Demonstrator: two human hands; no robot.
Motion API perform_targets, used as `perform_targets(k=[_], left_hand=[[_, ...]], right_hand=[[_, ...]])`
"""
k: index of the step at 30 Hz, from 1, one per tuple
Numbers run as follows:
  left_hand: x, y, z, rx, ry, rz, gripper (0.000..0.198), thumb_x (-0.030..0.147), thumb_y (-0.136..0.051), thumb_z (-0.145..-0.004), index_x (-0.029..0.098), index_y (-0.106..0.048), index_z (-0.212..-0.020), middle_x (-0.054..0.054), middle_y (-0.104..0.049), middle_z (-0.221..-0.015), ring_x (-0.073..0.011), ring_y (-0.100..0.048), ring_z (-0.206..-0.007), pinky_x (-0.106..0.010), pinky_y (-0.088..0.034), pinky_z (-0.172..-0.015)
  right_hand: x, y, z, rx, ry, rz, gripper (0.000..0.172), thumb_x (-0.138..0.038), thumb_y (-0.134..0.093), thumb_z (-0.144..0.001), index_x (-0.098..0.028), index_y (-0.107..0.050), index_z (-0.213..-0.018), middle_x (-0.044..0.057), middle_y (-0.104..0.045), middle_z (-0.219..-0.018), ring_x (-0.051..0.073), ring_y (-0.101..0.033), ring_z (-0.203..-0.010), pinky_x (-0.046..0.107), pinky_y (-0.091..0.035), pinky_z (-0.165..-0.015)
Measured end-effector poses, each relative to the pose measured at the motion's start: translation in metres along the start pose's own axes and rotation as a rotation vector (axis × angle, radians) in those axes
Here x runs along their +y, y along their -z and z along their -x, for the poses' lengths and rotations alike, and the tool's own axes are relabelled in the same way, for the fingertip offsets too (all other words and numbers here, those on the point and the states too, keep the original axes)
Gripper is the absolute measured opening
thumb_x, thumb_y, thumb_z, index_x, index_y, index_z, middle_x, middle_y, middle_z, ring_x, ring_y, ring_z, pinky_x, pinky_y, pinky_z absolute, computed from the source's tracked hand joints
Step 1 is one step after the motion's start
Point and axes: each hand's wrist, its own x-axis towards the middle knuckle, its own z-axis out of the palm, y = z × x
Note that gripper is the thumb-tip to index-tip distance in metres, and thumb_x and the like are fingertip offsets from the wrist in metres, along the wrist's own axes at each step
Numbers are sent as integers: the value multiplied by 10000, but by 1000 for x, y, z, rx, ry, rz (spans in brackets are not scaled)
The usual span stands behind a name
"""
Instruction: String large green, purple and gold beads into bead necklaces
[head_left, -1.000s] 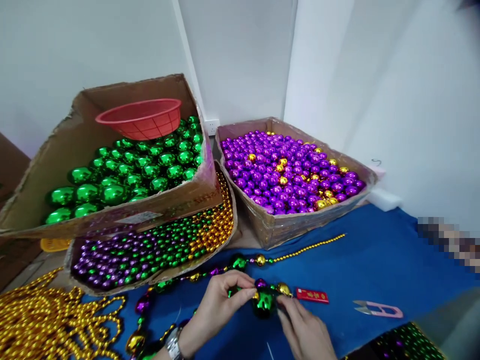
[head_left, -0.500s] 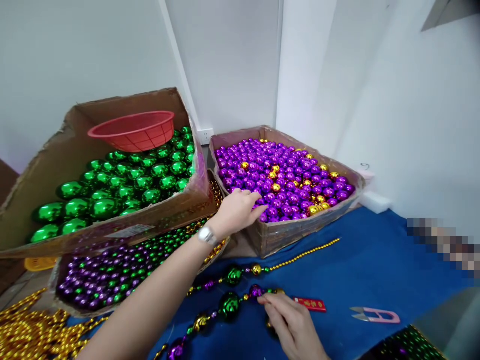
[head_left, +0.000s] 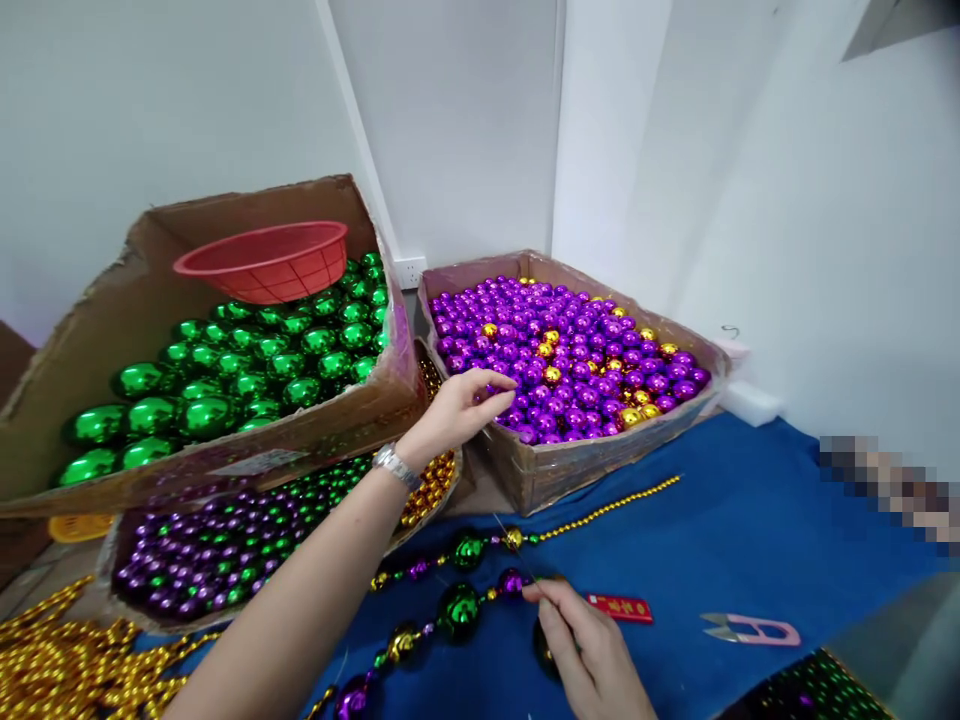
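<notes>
My left hand (head_left: 469, 405), with a silver watch (head_left: 396, 466) on its wrist, is over the near-left edge of a box (head_left: 540, 490) of shiny purple balls (head_left: 536, 400) mixed with some gold ones. Its thumb and forefinger come together at the tips; whatever is between them is too small to make out. Low in the middle, my right hand (head_left: 589, 640) pinches a thin needle (head_left: 514, 545) that points up and left. Beside its fingertips lies a bead strand with a purple ball (head_left: 513, 582), a large green ball (head_left: 459, 610) and gold beads. A dark ball is partly hidden behind this hand.
A carton (head_left: 300, 440) of large green balls holds a red basket (head_left: 274, 265). Below it, another box has small purple, green and gold beads (head_left: 225, 545). Gold bead strings (head_left: 82, 650) lie at left. On the blue cloth (head_left: 720, 540) are pink snips (head_left: 757, 629) and a red packet (head_left: 621, 608).
My left hand has shifted slightly left, and its thumb and forefinger have drawn together. The needle at my right fingertips now shows; that hand has barely moved.
</notes>
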Motion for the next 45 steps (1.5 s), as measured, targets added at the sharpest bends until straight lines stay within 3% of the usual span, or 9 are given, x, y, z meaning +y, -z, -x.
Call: perform_targets(k=[4,6,9,12,16,26,32,39,45], left_hand=[[6,-6,56,278,287,982,318,334,-536,-887,197,-586,-1170,-61,-646,-1017,-129,-623,-825,-241,-542,-718],[7,-18,85,314,440,1240,297,313,-570,-876,197,-607,-1147,-64,-654,-1037,-127,-631,-874,-210,-544,-738],[4,-39,120,332,595,1395,261,295,-614,-855,185,-629,-1091,-74,-664,-1059,-138,-636,-931,-204,-536,-792],[-3,-50,142,325,598,1430,237,269,-632,-845,188,-631,-1067,-71,-662,-1069,-138,-646,-899,-243,-524,-833],[-12,-48,156,286,521,1336,275,245,-621,-853,179,-628,-1119,-97,-637,-1127,-151,-630,-896,-265,-525,-791],[-13,-40,165,239,462,1166,295,227,-606,-857,210,-591,-1151,-99,-597,-1182,-190,-563,-998,-318,-524,-803],[-13,-32,166,248,425,963,302,182,-716,-756,169,-612,-1039,-97,-635,-1140,-171,-591,-951,-271,-491,-818],[-16,-37,167,315,502,1130,266,228,-697,-777,175,-628,-1029,-97,-643,-1133,-160,-604,-904,-262,-522,-748],[-15,-37,168,272,470,1075,293,224,-693,-783,164,-611,-1058,-119,-616,-1181,-178,-594,-951,-285,-514,-781]], right_hand=[[4,-1,5,-43,-42,-5,379,-404,-311,-990,-194,-625,-1026,32,-637,-690,143,-645,-651,169,-517,-588],[7,-1,7,-87,14,0,368,-385,-300,-996,-192,-609,-1047,20,-626,-660,133,-629,-584,163,-508,-532],[9,1,10,-84,133,65,292,-333,-347,-990,-210,-607,-1045,11,-660,-703,121,-636,-558,156,-508,-529],[10,3,12,-38,235,153,226,-276,-407,-972,-216,-609,-1052,30,-707,-859,143,-691,-720,172,-537,-664],[12,5,13,-31,285,216,213,-216,-431,-958,-218,-597,-1091,40,-711,-965,159,-689,-882,192,-534,-778],[13,5,11,-64,308,276,229,-194,-411,-958,-208,-591,-1099,47,-710,-952,168,-691,-876,223,-548,-786],[11,8,11,-89,295,267,221,-200,-419,-956,-216,-587,-1097,42,-711,-953,170,-692,-870,225,-548,-776],[10,10,11,-87,348,242,220,-169,-431,-947,-207,-578,-1107,49,-705,-932,170,-691,-853,228,-549,-774],[10,9,12,-105,338,252,223,-166,-419,-950,-202,-582,-1098,46,-700,-910,163,-690,-841,223,-553,-765]])
